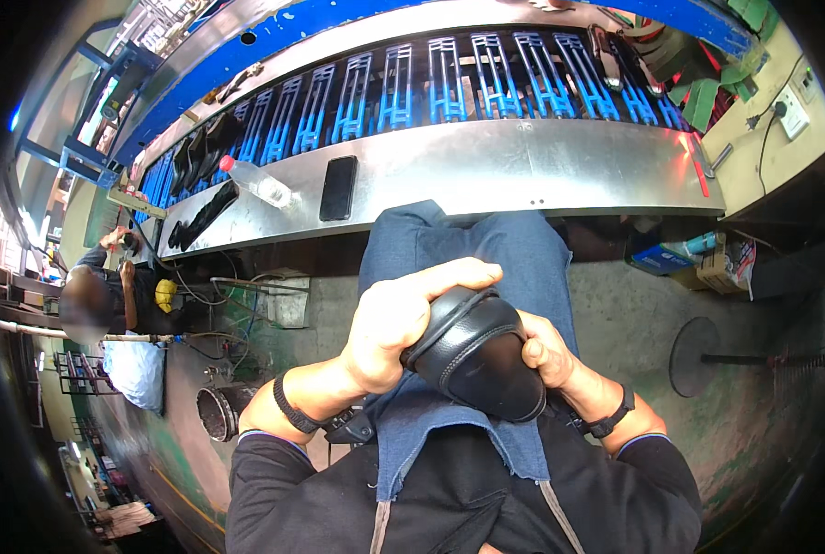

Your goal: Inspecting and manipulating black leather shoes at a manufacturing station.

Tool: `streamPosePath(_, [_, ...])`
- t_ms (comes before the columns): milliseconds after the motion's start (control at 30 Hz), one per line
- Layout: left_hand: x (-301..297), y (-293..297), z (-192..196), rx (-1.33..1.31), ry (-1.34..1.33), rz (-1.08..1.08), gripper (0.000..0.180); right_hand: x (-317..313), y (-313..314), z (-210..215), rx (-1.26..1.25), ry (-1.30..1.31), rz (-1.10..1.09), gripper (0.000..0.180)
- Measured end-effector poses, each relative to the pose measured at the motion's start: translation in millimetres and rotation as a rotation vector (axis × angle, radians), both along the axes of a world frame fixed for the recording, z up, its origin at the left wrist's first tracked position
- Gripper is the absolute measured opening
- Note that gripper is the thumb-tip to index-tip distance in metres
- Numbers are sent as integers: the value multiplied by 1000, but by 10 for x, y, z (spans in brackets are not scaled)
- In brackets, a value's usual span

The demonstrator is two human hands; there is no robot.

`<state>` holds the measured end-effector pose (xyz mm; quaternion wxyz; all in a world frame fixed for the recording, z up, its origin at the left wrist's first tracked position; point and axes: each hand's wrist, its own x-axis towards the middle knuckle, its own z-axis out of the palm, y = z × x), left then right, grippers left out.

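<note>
A black leather shoe [491, 355] with a stitched seam is held over my lap, its rounded toe turned toward my body. My left hand [396, 323] wraps the shoe's left side, with the thumb stretched along the far edge. On the other side my right hand [546, 349] grips it, fingers bent against the leather. The shoe's underside and most of my fingertips are hidden. Under it lies the blue denim apron [468, 245] that covers my legs.
Ahead runs a metal bench [468, 166] with blue conveyor racks [399, 92] behind. On it lie a phone [339, 187], a clear bottle [260, 183] and a dark strip-like piece [202, 217]. At far left sits another person [108, 286]. A round-based stand [694, 357] is at right.
</note>
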<state>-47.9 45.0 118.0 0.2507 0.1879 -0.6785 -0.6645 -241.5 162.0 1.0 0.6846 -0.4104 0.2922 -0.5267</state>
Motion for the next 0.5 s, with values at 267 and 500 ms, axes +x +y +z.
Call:
streamPosePath(267, [1,83,-26,39,1,-25,83,-11,28,-38,18,-62,38,90])
streamPosePath(500, [47,239,53,-147,12,45,68,1,68,-101,7,-74,15,92])
